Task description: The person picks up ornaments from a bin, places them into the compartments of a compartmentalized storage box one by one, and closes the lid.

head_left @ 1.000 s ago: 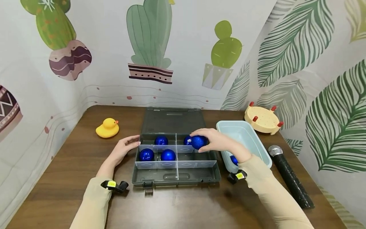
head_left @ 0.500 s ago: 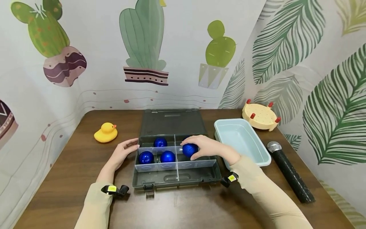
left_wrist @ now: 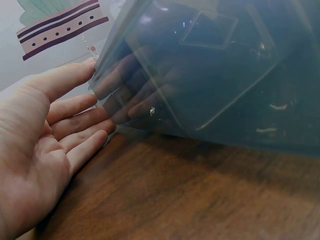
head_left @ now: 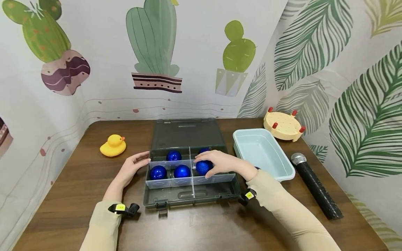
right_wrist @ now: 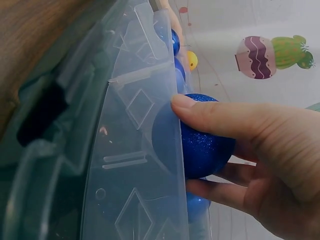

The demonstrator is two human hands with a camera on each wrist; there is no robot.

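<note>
1. Your right hand [head_left: 223,162] curves round the glittery blue ball [head_left: 204,167], fingers spread about as wide as the ball, thumb on the near side.
2. The ball lies in the right-hand middle compartment of the box [head_left: 216,190], partly below the rim of the front divider [right_wrist: 132,165]; contact with the floor is hidden.
3. Your left hand [head_left: 130,169] holds nothing; its extended fingers touch the box's side.
4. Best practice, as judged: brace the box, lower straight, release once settled.
5. Being round, the ball has no long axis; its cap [head_left: 194,167] points left.
</note>
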